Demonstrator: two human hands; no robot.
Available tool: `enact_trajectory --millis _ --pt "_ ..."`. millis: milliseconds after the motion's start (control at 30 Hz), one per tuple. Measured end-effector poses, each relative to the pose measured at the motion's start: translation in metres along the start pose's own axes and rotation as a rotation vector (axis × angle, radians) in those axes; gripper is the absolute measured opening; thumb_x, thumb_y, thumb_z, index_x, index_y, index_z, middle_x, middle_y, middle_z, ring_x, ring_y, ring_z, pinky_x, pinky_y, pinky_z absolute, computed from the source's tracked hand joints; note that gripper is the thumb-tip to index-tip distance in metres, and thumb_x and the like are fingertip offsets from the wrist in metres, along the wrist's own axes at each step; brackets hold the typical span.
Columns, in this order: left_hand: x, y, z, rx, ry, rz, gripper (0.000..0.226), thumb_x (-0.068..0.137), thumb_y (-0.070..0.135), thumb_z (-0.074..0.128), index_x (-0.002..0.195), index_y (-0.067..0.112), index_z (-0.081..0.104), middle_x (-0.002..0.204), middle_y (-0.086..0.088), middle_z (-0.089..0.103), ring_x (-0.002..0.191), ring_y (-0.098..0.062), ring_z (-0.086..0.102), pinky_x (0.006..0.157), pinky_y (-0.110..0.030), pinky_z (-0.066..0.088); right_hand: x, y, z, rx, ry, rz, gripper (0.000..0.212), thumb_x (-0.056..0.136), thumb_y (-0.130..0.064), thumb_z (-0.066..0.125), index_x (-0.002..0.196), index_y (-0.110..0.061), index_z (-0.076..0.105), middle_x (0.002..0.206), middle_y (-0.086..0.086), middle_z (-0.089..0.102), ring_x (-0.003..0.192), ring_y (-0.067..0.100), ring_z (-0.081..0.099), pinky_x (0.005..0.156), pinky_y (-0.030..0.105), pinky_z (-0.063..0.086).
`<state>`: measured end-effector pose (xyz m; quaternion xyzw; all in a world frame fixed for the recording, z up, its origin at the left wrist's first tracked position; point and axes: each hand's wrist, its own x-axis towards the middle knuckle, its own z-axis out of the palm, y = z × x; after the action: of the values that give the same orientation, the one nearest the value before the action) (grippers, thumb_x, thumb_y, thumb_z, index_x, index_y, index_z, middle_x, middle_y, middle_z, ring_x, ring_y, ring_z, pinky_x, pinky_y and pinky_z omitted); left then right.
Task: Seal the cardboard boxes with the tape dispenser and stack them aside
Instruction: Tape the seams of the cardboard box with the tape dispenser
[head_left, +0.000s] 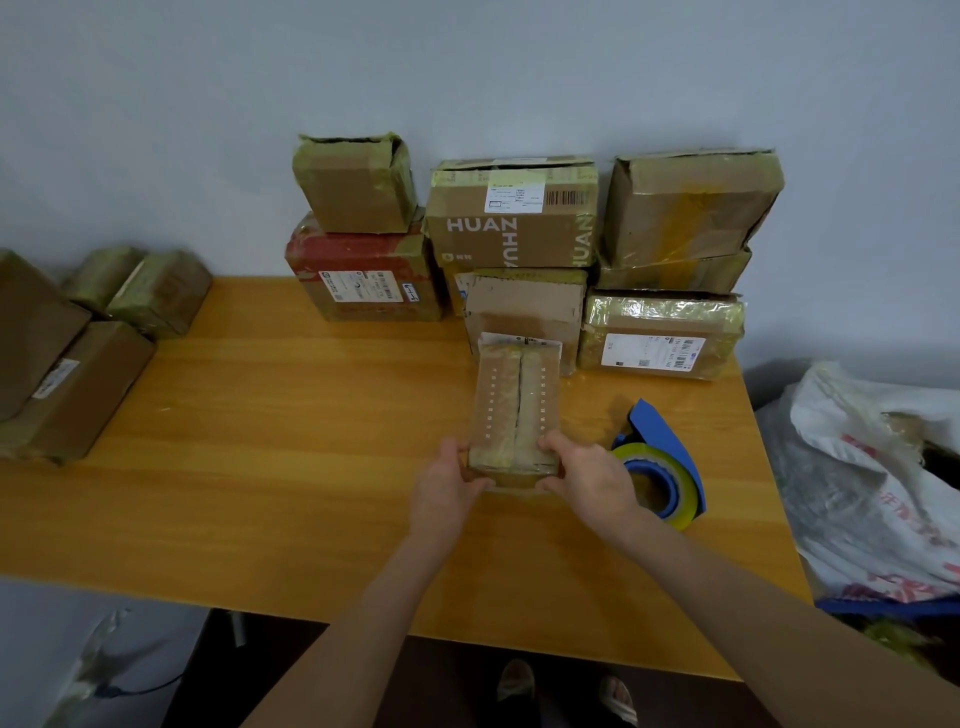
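The box (514, 410) lies flat on the tabletop (285, 441), right of centre and between the near edge and the stack along the far edge, its long side running away from the person. The left hand (447, 483) and right hand (592, 478) each grasp a near corner, fingers curled round the side walls and thumbs on the near end. It is small and narrow and looks light enough for one hand. The cardboard is worn and wrapped in old glossy tape, so it is likely soft at the edges and somewhat slippery. The side walls near the corners are the safest hold, since pressing the top could push in the flaps that meet at the centre seam. The tape dispenser (660, 467), blue with a yellowish roll, sits just beside the right hand, towards the right edge. In the stack, one box reads "HUAN" (509, 228) in white, with the same lettering turned sideways beside it. The white shipping labels with barcodes there, on the red box (363, 275) and on the shiny-taped box (660, 338), are too small to read. The bag (872, 467) off the right edge bears red print that cannot be made out.
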<state>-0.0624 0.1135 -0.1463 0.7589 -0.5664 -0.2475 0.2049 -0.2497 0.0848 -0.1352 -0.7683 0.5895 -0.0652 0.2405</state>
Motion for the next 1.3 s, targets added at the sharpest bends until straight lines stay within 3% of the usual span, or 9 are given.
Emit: enact_trajectory --millis 133,300,400,500,600,733,800,900,1300 --pt "0.003 0.006 0.004 0.002 -0.018 0.049 0.072 0.069 0.026 0.084 0.129 0.015 0.047 0.117 0.0 0.059 0.102 -0.019 0.06 0.084 -0.032 0.051 0.003 0.0 0.001 -0.076 -0.029 -0.024 0.045 0.087 -0.043 0.066 0.117 -0.025 0.038 0.102 -0.001 0.067 0.083 0.02 0.066 0.069 0.035 0.057" --pt "0.009 0.003 -0.003 -0.019 -0.1 0.104 0.068 0.077 0.012 0.078 0.137 0.017 0.047 0.113 -0.004 0.068 0.098 -0.019 0.064 0.078 -0.019 0.045 0.005 0.007 0.0 0.014 -0.069 -0.049 0.038 0.091 -0.033 0.064 0.122 -0.03 0.041 0.112 -0.001 0.067 0.087 0.017 0.062 0.068 0.029 0.052" --pt "0.014 0.007 -0.009 0.073 -0.188 0.12 0.061 0.085 0.014 0.067 0.139 0.017 0.04 0.127 -0.007 0.054 0.109 -0.021 0.055 0.087 -0.025 0.046 0.003 0.014 -0.008 0.06 -0.116 -0.059 0.042 0.094 -0.038 0.059 0.132 -0.037 0.042 0.121 -0.006 0.064 0.086 0.012 0.06 0.06 0.022 0.044" --pt "0.012 0.023 -0.009 0.039 -0.023 0.15 0.06 0.086 0.017 0.063 0.141 0.015 0.04 0.131 -0.007 0.044 0.115 -0.019 0.047 0.095 -0.028 0.044 -0.001 0.02 -0.016 0.046 -0.098 -0.108 0.039 0.098 -0.041 0.051 0.136 -0.037 0.047 0.12 -0.007 0.064 0.082 0.008 0.058 0.053 0.018 0.04" --pt "0.012 0.051 -0.001 0.144 0.082 0.272 0.061 0.089 0.031 0.06 0.144 0.017 0.038 0.14 -0.006 0.04 0.126 -0.02 0.042 0.105 -0.033 0.038 -0.006 0.027 -0.027 -0.061 0.112 -0.029 0.03 0.098 -0.036 0.05 0.127 -0.033 0.054 0.116 -0.005 0.056 0.097 0.014 0.058 0.066 0.023 0.05" --pt "0.016 0.086 0.023 0.454 -0.139 0.315 0.076 0.089 0.055 0.052 0.151 0.038 0.011 0.16 -0.004 0.01 0.147 -0.029 0.011 0.116 -0.057 0.013 -0.015 0.057 -0.043 -0.174 0.164 0.289 0.064 0.086 -0.041 0.066 0.14 -0.025 0.035 0.13 0.007 0.04 0.119 0.027 0.043 0.092 0.035 0.045" --pt "0.017 0.089 0.031 0.541 -0.212 0.292 0.075 0.089 0.055 0.052 0.15 0.044 0.01 0.162 -0.003 -0.001 0.148 -0.032 0.0 0.112 -0.067 0.004 -0.018 0.074 -0.048 -0.147 0.03 0.429 0.082 0.083 -0.05 0.068 0.146 -0.025 0.022 0.138 0.009 0.035 0.124 0.032 0.043 0.094 0.04 0.046" --pt "0.014 0.075 0.026 0.602 -0.225 0.245 0.07 0.09 0.052 0.052 0.148 0.046 0.013 0.162 0.0 -0.001 0.148 -0.033 0.001 0.109 -0.07 0.007 -0.019 0.09 -0.044 -0.084 -0.125 0.478 0.081 0.088 -0.046 0.065 0.148 -0.023 0.015 0.133 0.009 0.04 0.107 0.029 0.056 0.072 0.034 0.05" --pt "0.032 -0.03 -0.067 0.631 -0.109 -0.132 0.066 0.099 0.021 0.044 0.151 0.039 0.009 0.161 0.001 0.004 0.145 -0.032 0.011 0.108 -0.056 0.034 0.003 0.076 -0.041 -0.041 -0.081 0.404 0.057 0.097 -0.022 0.052 0.145 -0.022 0.022 0.126 0.007 0.046 0.09 0.025 0.061 0.069 0.035 0.053"
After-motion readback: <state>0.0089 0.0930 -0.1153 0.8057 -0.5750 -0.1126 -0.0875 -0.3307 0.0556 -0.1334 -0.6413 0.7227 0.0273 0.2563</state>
